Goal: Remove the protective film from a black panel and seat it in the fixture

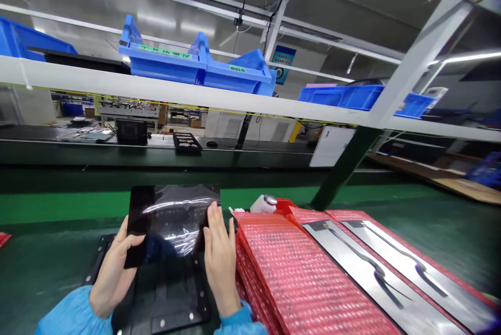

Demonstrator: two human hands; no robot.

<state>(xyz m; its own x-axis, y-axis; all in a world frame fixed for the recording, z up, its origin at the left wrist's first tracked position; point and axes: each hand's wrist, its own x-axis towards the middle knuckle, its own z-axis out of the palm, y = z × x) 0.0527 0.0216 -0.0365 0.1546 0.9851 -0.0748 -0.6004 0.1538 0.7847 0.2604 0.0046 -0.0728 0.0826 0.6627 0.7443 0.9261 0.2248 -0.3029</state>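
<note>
A thin, dark glossy panel (172, 220) is held up tilted in front of me, with bright light streaks reflected on its face. My left hand (115, 267) is closed on its left edge, thumb on the front and fingers behind. My right hand (221, 256) lies against the panel's right edge with its fingers stretched out and close together. Below the panel is a black frame-like fixture (168, 293) with round silvery studs along its border, partly hidden by the panel and my hands.
Right of my hands stands a stack of red bubble-wrap sleeves (289, 267). Silver panels (364, 267) with dark ribbon cables lie beside it. Behind the stack is a white bottle (263, 203). Overhead, a white shelf (235, 99) carries blue bins (168, 66); a slanted post (348, 165) rises on the right.
</note>
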